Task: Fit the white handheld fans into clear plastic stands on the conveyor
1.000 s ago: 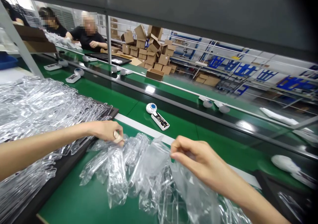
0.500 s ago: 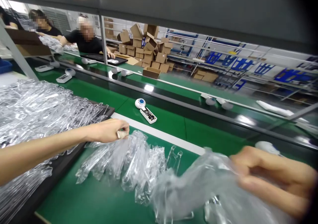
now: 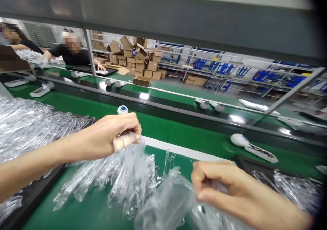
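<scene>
Head-height view, forward and down

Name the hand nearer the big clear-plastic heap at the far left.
Left. The left hand is just right of the heap; the right hand is farther right, on the other side of the clear bags.

A grey overhead shelf (image 3: 163,22) spans the frame's top; cardboard boxes (image 3: 140,65) lie heaped at upper centre, metal racks (image 3: 237,76) stand at upper right.
</scene>
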`<state>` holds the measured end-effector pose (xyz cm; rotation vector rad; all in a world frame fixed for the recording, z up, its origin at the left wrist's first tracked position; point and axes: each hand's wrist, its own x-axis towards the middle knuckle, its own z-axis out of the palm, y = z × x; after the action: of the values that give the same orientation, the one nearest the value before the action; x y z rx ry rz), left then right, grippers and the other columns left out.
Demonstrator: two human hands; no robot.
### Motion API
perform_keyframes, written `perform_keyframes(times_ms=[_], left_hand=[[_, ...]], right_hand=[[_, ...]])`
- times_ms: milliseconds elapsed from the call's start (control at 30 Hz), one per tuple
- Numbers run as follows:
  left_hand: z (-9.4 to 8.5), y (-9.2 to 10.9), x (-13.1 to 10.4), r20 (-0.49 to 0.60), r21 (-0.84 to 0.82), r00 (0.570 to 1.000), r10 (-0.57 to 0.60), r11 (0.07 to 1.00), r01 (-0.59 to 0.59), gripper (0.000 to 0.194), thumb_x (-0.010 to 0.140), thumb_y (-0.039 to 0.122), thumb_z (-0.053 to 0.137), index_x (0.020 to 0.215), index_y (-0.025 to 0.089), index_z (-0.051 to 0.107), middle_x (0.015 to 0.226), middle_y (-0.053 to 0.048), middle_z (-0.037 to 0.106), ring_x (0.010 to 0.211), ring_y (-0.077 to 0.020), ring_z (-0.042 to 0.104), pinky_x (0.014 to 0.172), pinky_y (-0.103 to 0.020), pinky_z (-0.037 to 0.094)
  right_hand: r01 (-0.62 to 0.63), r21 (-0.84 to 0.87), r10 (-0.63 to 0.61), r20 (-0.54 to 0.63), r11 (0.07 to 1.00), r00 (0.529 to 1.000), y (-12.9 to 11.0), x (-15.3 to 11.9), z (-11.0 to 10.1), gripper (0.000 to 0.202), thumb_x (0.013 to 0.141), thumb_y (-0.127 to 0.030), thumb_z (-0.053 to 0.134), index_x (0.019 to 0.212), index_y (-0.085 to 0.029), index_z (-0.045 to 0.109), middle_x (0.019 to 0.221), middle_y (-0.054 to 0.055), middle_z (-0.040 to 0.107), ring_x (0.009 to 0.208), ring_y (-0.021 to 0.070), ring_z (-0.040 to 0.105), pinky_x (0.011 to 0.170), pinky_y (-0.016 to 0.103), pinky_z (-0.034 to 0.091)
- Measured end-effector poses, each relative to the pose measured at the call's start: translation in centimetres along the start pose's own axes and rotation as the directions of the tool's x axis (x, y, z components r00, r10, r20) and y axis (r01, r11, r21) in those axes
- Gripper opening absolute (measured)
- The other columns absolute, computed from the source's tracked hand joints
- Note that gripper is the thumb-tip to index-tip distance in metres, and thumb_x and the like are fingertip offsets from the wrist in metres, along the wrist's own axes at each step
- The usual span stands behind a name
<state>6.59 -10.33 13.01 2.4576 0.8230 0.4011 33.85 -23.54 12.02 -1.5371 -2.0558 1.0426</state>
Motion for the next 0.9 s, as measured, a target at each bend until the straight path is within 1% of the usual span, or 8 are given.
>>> perform_keyframes(times_ms=[200,300,367,467,533,600,767,900], left_hand=[[-1.2,1.2,0.0,-0.146,-0.124,0.989,0.006,0.992,-0.024,0.027,0.082,0.044,0.056,0.078,0.017,0.056,0.097,-0.007,0.062,0.086,-0.0185,0.055,0.073,-0.027,0.045],[-0.4,2.3,0.5,-0.205,-0.24,0.979,-0.003,0.97,-0.048,0.027,0.078,0.042,0.062,0.076,0.016,0.055,0.12,-0.01,0.057,0.103,-0.0234,0.054,0.081,-0.03,0.045],[1.0,2.9,1.2,-0.169,-0.402,0.984,-0.061,0.916,-0.013,0.028,0.076,0.043,0.063,0.077,0.016,0.054,0.123,-0.009,0.056,0.109,-0.026,0.053,0.083,-0.032,0.046],[3.8,3.6,2.1,-0.149,-0.626,0.986,-0.067,0.779,-0.042,0.032,0.074,0.04,0.066,0.095,0.019,0.053,0.119,-0.008,0.057,0.105,-0.0238,0.055,0.081,-0.032,0.048],[5.0,3.9,2.5,-0.183,-0.718,0.982,-0.05,0.689,-0.099,0.053,0.069,0.035,0.071,0.114,0.023,0.047,0.123,-0.007,0.054,0.105,-0.0223,0.056,0.079,-0.03,0.049],[5.4,4.3,2.7,-0.23,-0.748,0.972,-0.055,0.648,-0.14,0.074,0.065,0.031,0.075,0.128,0.027,0.037,0.127,-0.007,0.052,0.107,-0.0223,0.055,0.079,-0.029,0.049],[3.2,4.3,0.4,-0.298,-0.678,0.933,-0.203,0.733,-0.057,0.062,0.064,0.023,0.07,0.121,0.021,0.046,0.103,-0.003,0.058,0.092,-0.0171,0.057,0.074,-0.025,0.047],[3.5,2.4,-9.0,-0.137,-0.664,0.866,-0.481,0.694,0.28,0.023,0.067,0.029,0.063,0.084,0.015,0.055,0.068,0.003,0.049,0.061,-0.0089,0.044,0.056,-0.021,0.039]], right_hand=[[0.042,0.029,-0.041,-0.038,0.999,0.998,-0.1,-0.1,0.1,0.016,0.085,-0.02,0.058,0.07,-0.021,0.056,0.069,-0.003,0.059,0.064,0.0099,0.05,0.057,0.019,0.039],[0.144,0.073,-0.125,-0.221,0.987,0.967,-0.6,1.4,0.4,0.013,0.084,-0.02,0.057,0.071,-0.02,0.055,0.066,-0.003,0.055,0.059,0.0092,0.047,0.054,0.02,0.038],[0.235,0.092,-0.177,-0.416,0.968,0.892,-1.2,3.4,0.8,0.012,0.083,-0.021,0.056,0.072,-0.02,0.053,0.066,-0.004,0.052,0.058,0.0088,0.046,0.054,0.021,0.038],[0.386,0.104,-0.22,-0.673,0.917,0.706,-2.4,6.9,1.4,0.014,0.082,-0.022,0.055,0.071,-0.021,0.047,0.067,-0.004,0.049,0.061,0.0091,0.046,0.058,0.022,0.041],[0.478,0.116,-0.211,-0.79,0.871,0.575,-3.1,9.3,1.8,0.015,0.083,-0.022,0.053,0.072,-0.022,0.043,0.07,-0.004,0.047,0.065,0.0097,0.048,0.063,0.024,0.044],[0.536,0.135,-0.191,-0.839,0.833,0.509,-3.8,11.2,2.2,0.014,0.086,-0.023,0.05,0.076,-0.023,0.04,0.076,-0.003,0.047,0.071,0.0103,0.051,0.067,0.025,0.046],[0.605,0.14,-0.334,-0.727,0.784,0.601,-6.2,13.3,5.1,0.011,0.095,-0.03,0.041,0.087,-0.023,0.045,0.09,0.0,0.051,0.086,0.0114,0.058,0.073,0.024,0.048],[0.682,0.102,-0.591,-0.418,0.724,0.69,-6.8,11.5,7.5,0.015,0.097,-0.032,0.042,0.097,-0.023,0.054,0.093,-0.001,0.058,0.078,0.0104,0.061,0.069,0.024,0.049]])
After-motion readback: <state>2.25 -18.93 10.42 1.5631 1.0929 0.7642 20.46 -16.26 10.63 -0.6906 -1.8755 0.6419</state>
